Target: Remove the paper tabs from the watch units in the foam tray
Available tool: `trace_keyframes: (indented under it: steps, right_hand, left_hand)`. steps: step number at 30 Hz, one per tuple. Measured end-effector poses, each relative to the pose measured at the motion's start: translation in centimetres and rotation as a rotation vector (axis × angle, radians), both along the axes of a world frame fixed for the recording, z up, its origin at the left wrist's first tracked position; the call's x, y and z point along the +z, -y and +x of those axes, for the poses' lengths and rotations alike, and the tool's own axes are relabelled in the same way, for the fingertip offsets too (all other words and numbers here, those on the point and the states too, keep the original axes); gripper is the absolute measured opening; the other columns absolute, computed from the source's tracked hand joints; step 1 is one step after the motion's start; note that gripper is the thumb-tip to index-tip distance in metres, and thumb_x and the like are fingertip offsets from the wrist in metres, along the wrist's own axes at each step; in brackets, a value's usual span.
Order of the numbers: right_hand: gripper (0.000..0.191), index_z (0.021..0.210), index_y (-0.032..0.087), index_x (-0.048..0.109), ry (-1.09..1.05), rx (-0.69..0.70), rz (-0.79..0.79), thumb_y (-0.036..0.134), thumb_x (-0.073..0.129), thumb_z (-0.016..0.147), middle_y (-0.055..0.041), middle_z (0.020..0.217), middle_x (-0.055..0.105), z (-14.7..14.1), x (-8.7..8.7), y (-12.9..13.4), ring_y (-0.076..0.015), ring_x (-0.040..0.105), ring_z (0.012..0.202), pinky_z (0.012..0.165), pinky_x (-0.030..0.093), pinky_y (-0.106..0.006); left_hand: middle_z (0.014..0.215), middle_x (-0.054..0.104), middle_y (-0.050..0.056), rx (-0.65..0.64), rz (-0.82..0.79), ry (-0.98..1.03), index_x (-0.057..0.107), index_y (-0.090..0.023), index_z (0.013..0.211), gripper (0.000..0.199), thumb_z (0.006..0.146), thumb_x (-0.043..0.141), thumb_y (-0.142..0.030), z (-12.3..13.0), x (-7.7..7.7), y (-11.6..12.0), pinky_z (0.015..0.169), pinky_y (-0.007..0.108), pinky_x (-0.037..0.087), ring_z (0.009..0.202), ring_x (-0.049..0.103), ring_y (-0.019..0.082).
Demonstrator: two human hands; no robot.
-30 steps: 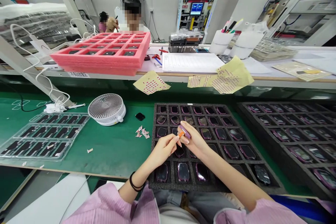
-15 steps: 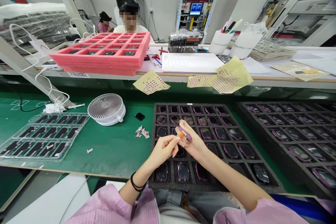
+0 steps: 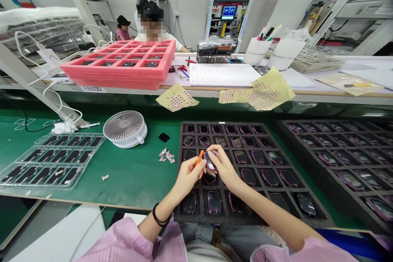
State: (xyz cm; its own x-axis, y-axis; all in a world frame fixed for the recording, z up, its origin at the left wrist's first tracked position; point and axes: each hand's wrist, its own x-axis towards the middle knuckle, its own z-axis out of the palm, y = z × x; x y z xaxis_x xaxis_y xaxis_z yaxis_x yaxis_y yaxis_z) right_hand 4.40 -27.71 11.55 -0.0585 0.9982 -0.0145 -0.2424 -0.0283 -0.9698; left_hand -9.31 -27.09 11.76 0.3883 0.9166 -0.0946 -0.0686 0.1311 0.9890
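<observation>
A rounded, purple-rimmed, glossy-faced device (image 3: 211,165) is resting in the right hand's (image 3: 226,168) fingers at the frame's centre. Just left of it, the left hand (image 3: 188,176) is pinching a slim orange stick (image 3: 199,157) (its upper end leaning rightward).

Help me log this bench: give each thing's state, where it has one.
Orange tool, held in left hand
Purple-framed device, held in right hand
Fan, face up, spinning unclear
Monitor, screen lit
Black foam tray, loaded with devices
Pink foam tray, holding dark pieces
Pen cup, upright, holding pens
Small slips, lying loose
</observation>
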Motion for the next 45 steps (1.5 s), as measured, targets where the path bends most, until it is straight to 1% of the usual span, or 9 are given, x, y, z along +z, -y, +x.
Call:
trace_keyframes:
  steps: [6,12,16,20,26,30,36,42,45]
  right_hand:
    - [0.025,0.096,0.024,0.052,0.603,-0.24,0.165,0.048,0.051,0.087,-0.0013,0.081,0.059,6.4,-2.2,-1.9,-0.0154,0.055,0.066,0.059,0.045,-0.028]
    - [0.02,0.092,0.023,0.054,0.877,-0.147,0.167,0.042,0.05,0.085,-0.0037,0.083,0.065,8.8,-5.5,-2.7,-0.0207,0.062,0.077,0.074,0.049,-0.035]
    - [0.02,0.095,0.023,0.06,1.046,-0.052,0.241,0.035,0.046,0.088,-0.0061,0.092,0.066,9.0,-5.5,-2.7,-0.0229,0.062,0.089,0.085,0.048,-0.04]
    - [0.022,0.096,0.02,0.063,1.382,-0.164,0.353,0.031,0.045,0.09,-0.0114,0.096,0.061,10.7,-4.6,-2.2,-0.0274,0.06,0.094,0.085,0.047,-0.042]
    - [0.025,0.083,0.017,0.06,1.826,-0.272,0.104,0.035,0.046,0.092,-0.0148,0.085,0.061,14.0,-5.0,-1.1,-0.0292,0.06,0.081,0.066,0.046,-0.038]
    - [0.029,0.079,0.018,0.058,1.716,-0.241,0.093,0.041,0.045,0.091,-0.0135,0.085,0.062,14.9,-5.6,-1.3,-0.028,0.061,0.083,0.069,0.046,-0.037]
    - [0.048,0.063,0.023,0.048,1.253,-0.175,0.116,0.068,0.045,0.08,-0.0054,0.064,0.055,14.8,-5.2,-1.9,-0.0235,0.057,0.067,0.066,0.045,-0.037]
    - [0.048,0.097,0.022,0.052,0.795,-0.293,0.07,0.061,0.063,0.071,0.0054,0.057,0.05,11.9,-3.1,-1.0,-0.0152,0.045,0.051,0.055,0.039,-0.03]
    - [0.047,0.107,0.023,0.057,0.467,-0.242,0.041,0.052,0.067,0.073,0.0036,0.064,0.053,9.4,-1.1,-0.3,-0.0144,0.047,0.054,0.052,0.037,-0.028]
  left_hand:
    - [0.05,0.037,-0.005,0.215,0.19,-0.376,0.046,-0.019,0.058,0.043,0.078,0.05,-0.056,-5.9,-2.7,-1.7,0.047,0.022,0.025,0.045,0.033,0.009]
    - [0.056,0.048,-0.003,0.304,0.226,-0.801,0.052,-0.021,0.071,0.038,0.082,0.042,-0.056,-10.8,-4.5,-2.4,0.055,0.025,0.032,0.052,0.045,0.015]
    - [0.059,0.049,-0.003,0.305,0.228,-0.795,0.053,-0.021,0.079,0.039,0.085,0.038,-0.057,-10.7,-4.8,-2.2,0.058,0.024,0.034,0.053,0.046,0.015]
    - [0.059,0.048,-0.003,0.286,0.243,-0.714,0.056,-0.02,0.082,0.039,0.085,0.039,-0.056,-9.8,-4.5,-2.2,0.058,0.024,0.034,0.053,0.046,0.014]
    - [0.058,0.048,-0.003,0.253,0.223,-0.58,0.059,-0.018,0.08,0.041,0.087,0.039,-0.053,-8.8,-4.2,-2.3,0.053,0.023,0.032,0.048,0.042,0.013]
    - [0.056,0.047,-0.003,0.245,0.22,-0.55,0.062,-0.017,0.084,0.041,0.085,0.044,-0.054,-8.5,-3.7,-2.1,0.05,0.022,0.03,0.047,0.039,0.012]
    - [0.06,0.045,-0.004,0.162,0.208,-0.504,0.06,-0.017,0.087,0.039,0.088,0.04,-0.05,-8.0,-3.4,-2.0,0.051,0.022,0.03,0.05,0.037,0.011]
    - [0.06,0.044,-0.004,0.05,0.211,-0.439,0.061,-0.015,0.092,0.038,0.09,0.039,-0.047,-6.1,-2.7,-1.9,0.054,0.022,0.029,0.054,0.038,0.011]
    - [0.058,0.041,-0.005,-0.047,0.188,-0.348,0.063,-0.015,0.099,0.04,0.092,0.039,-0.047,-4.3,-1.6,-1.3,0.054,0.022,0.029,0.054,0.036,0.01]
